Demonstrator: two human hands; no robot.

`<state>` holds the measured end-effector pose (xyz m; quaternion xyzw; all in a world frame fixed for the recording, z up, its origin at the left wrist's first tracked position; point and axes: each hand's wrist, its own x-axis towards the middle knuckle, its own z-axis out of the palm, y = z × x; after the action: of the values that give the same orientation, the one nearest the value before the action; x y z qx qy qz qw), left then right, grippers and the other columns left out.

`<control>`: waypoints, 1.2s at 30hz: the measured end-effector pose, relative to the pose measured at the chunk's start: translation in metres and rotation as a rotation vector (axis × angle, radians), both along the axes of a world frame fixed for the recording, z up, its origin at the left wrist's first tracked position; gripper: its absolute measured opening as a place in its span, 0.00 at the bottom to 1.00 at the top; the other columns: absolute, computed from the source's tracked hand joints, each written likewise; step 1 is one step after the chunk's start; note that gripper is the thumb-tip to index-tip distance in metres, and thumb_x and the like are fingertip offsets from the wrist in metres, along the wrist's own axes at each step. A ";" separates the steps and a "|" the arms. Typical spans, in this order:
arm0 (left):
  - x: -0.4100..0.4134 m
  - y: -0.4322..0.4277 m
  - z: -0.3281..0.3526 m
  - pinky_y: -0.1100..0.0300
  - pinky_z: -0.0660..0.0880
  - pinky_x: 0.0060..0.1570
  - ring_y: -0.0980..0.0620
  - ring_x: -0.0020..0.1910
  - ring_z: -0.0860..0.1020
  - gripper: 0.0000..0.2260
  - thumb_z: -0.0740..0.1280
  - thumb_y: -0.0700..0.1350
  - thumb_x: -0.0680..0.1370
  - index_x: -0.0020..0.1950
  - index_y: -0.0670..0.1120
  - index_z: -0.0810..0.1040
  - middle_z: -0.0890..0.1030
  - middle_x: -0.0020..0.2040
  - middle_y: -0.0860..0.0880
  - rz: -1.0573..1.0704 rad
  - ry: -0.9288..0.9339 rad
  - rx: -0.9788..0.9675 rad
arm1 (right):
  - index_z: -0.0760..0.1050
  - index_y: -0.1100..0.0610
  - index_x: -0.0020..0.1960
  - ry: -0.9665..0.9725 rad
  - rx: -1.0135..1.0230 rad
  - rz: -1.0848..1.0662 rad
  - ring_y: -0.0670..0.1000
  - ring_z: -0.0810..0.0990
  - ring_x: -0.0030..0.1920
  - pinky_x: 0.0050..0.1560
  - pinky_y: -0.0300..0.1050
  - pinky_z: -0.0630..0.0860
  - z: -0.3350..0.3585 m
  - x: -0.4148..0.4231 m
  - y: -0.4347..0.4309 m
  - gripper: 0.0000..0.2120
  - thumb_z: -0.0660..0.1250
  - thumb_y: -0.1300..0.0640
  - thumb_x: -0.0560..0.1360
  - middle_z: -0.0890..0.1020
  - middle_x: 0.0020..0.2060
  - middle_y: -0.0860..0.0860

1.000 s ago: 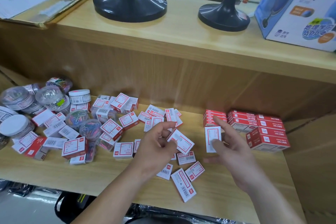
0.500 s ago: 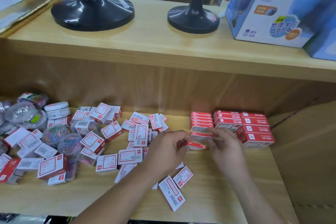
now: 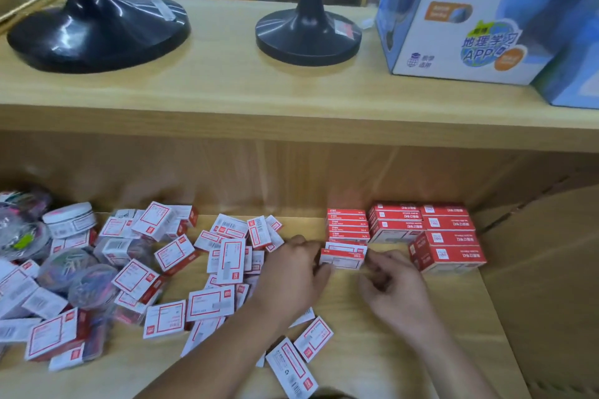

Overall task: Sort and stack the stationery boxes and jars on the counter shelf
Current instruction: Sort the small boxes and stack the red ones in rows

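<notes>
Down on the shelf [image 3: 363,366] under the table [image 3: 227,91], we hold a small red-and-white box [image 3: 343,260] just in front of a short stack of small red boxes [image 3: 346,223]. Our left hand [image 3: 291,275] grips the box by its left end, fingers curled round it. Our right hand [image 3: 393,288] lies at the box's right end with its fingers curled; we cannot tell whether they touch it. Just right of the stack stand larger red boxes [image 3: 449,238], piled in neat rows near the shelf's side wall. Left of our hands lies a loose heap of boxes [image 3: 201,253], and at the far left round jars [image 3: 69,222] of coloured clips sit among them. On the table above stand two black stands [image 3: 97,32] and a blue globe carton [image 3: 453,19].
</notes>
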<state>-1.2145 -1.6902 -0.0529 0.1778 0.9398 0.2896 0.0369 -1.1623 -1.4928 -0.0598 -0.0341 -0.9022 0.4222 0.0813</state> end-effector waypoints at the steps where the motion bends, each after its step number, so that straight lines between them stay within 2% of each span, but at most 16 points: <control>1: -0.001 0.002 -0.001 0.54 0.75 0.41 0.49 0.42 0.78 0.09 0.67 0.57 0.77 0.47 0.52 0.79 0.69 0.38 0.55 -0.006 0.006 -0.006 | 0.83 0.42 0.48 0.013 0.029 -0.017 0.45 0.75 0.35 0.38 0.28 0.69 -0.001 -0.001 -0.001 0.16 0.77 0.62 0.69 0.73 0.36 0.46; 3: -0.004 0.004 -0.004 0.53 0.76 0.41 0.48 0.42 0.78 0.10 0.66 0.57 0.78 0.45 0.52 0.77 0.70 0.39 0.54 -0.006 0.020 -0.016 | 0.85 0.48 0.49 0.034 0.087 -0.053 0.40 0.75 0.37 0.39 0.26 0.67 -0.005 -0.003 -0.002 0.09 0.77 0.59 0.71 0.72 0.34 0.43; 6: -0.005 0.006 -0.004 0.52 0.77 0.43 0.46 0.44 0.79 0.11 0.62 0.58 0.79 0.50 0.51 0.78 0.76 0.43 0.51 -0.018 0.032 -0.061 | 0.85 0.51 0.49 0.052 0.138 -0.099 0.36 0.73 0.37 0.39 0.28 0.65 -0.007 -0.005 -0.004 0.07 0.76 0.59 0.73 0.70 0.33 0.41; 9: -0.006 0.008 -0.006 0.50 0.78 0.45 0.45 0.48 0.81 0.18 0.54 0.59 0.80 0.60 0.53 0.77 0.78 0.50 0.51 -0.039 0.026 -0.117 | 0.86 0.52 0.51 0.065 0.160 -0.146 0.40 0.72 0.35 0.40 0.38 0.69 -0.007 -0.006 -0.006 0.07 0.75 0.58 0.74 0.72 0.34 0.41; 11: -0.006 0.010 -0.006 0.49 0.79 0.46 0.45 0.49 0.81 0.19 0.53 0.59 0.81 0.65 0.53 0.75 0.78 0.53 0.51 -0.050 0.030 -0.180 | 0.85 0.53 0.50 0.060 0.191 -0.152 0.47 0.75 0.36 0.41 0.43 0.72 -0.008 -0.006 -0.006 0.05 0.74 0.58 0.75 0.73 0.35 0.43; 15: -0.008 0.015 -0.008 0.49 0.80 0.47 0.43 0.52 0.82 0.17 0.56 0.56 0.84 0.68 0.51 0.73 0.78 0.57 0.50 -0.054 0.062 -0.243 | 0.83 0.54 0.48 0.031 0.257 -0.139 0.56 0.79 0.40 0.40 0.44 0.74 -0.006 -0.008 -0.007 0.03 0.73 0.57 0.75 0.71 0.37 0.43; 20: -0.007 0.015 -0.009 0.50 0.79 0.47 0.43 0.52 0.81 0.18 0.55 0.57 0.84 0.70 0.51 0.72 0.78 0.58 0.50 -0.044 0.053 -0.254 | 0.81 0.53 0.44 0.028 0.279 -0.143 0.55 0.79 0.39 0.37 0.42 0.69 -0.007 -0.008 -0.006 0.02 0.73 0.55 0.75 0.68 0.35 0.42; 22: -0.008 0.013 -0.008 0.50 0.78 0.47 0.44 0.52 0.81 0.17 0.57 0.56 0.84 0.69 0.52 0.73 0.78 0.56 0.49 -0.049 0.014 -0.197 | 0.81 0.53 0.42 0.032 0.269 -0.155 0.53 0.77 0.37 0.37 0.41 0.66 -0.008 -0.009 -0.005 0.04 0.73 0.55 0.75 0.68 0.33 0.41; 24: -0.009 0.005 -0.001 0.51 0.77 0.46 0.45 0.48 0.80 0.12 0.63 0.53 0.82 0.62 0.52 0.76 0.77 0.49 0.50 -0.083 -0.049 -0.053 | 0.79 0.53 0.38 0.049 0.232 -0.175 0.49 0.72 0.33 0.36 0.41 0.63 -0.009 -0.009 -0.004 0.07 0.75 0.57 0.73 0.70 0.31 0.41; 25: -0.008 0.000 0.003 0.52 0.76 0.44 0.47 0.45 0.79 0.08 0.65 0.50 0.80 0.57 0.51 0.77 0.75 0.45 0.51 -0.096 -0.083 0.025 | 0.79 0.53 0.38 0.047 0.192 -0.186 0.47 0.73 0.32 0.36 0.41 0.65 -0.009 -0.009 -0.003 0.07 0.76 0.57 0.72 0.73 0.30 0.42; 27: -0.005 -0.017 0.012 0.54 0.75 0.42 0.49 0.41 0.77 0.04 0.66 0.46 0.78 0.51 0.48 0.78 0.75 0.41 0.51 -0.074 -0.105 0.115 | 0.82 0.51 0.40 0.009 0.053 -0.208 0.46 0.79 0.34 0.40 0.44 0.75 -0.010 -0.005 0.000 0.04 0.76 0.57 0.72 0.80 0.32 0.45; 30: 0.011 -0.048 0.025 0.54 0.77 0.44 0.53 0.39 0.78 0.07 0.69 0.45 0.77 0.52 0.45 0.82 0.79 0.41 0.51 0.042 -0.044 0.194 | 0.84 0.48 0.42 -0.096 -0.081 -0.176 0.50 0.83 0.38 0.43 0.49 0.80 -0.009 0.008 0.005 0.05 0.76 0.57 0.72 0.84 0.35 0.47; 32: 0.031 -0.068 0.035 0.66 0.74 0.41 0.59 0.36 0.77 0.07 0.73 0.44 0.77 0.54 0.49 0.84 0.78 0.37 0.58 0.096 -0.072 0.223 | 0.84 0.47 0.44 -0.234 -0.173 -0.055 0.49 0.82 0.36 0.40 0.45 0.77 -0.001 0.021 -0.004 0.05 0.77 0.55 0.72 0.84 0.34 0.47; 34: 0.055 -0.084 0.042 0.68 0.71 0.36 0.60 0.34 0.76 0.05 0.75 0.47 0.75 0.50 0.53 0.84 0.77 0.35 0.60 0.081 -0.162 0.215 | 0.84 0.47 0.46 -0.359 -0.204 0.078 0.47 0.78 0.34 0.37 0.42 0.74 0.004 0.034 -0.021 0.07 0.79 0.50 0.70 0.82 0.33 0.47; 36: 0.077 -0.093 0.042 0.61 0.74 0.37 0.60 0.35 0.75 0.09 0.73 0.57 0.73 0.48 0.54 0.81 0.76 0.38 0.58 -0.004 -0.218 0.131 | 0.83 0.45 0.49 -0.365 -0.140 0.151 0.46 0.78 0.37 0.41 0.43 0.77 0.007 0.045 -0.036 0.17 0.78 0.39 0.64 0.79 0.36 0.46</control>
<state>-1.1379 -1.7827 -0.0113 0.1493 0.9088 0.3680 0.1277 -1.1171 -1.5291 -0.0524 -0.0481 -0.8705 0.4755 -0.1178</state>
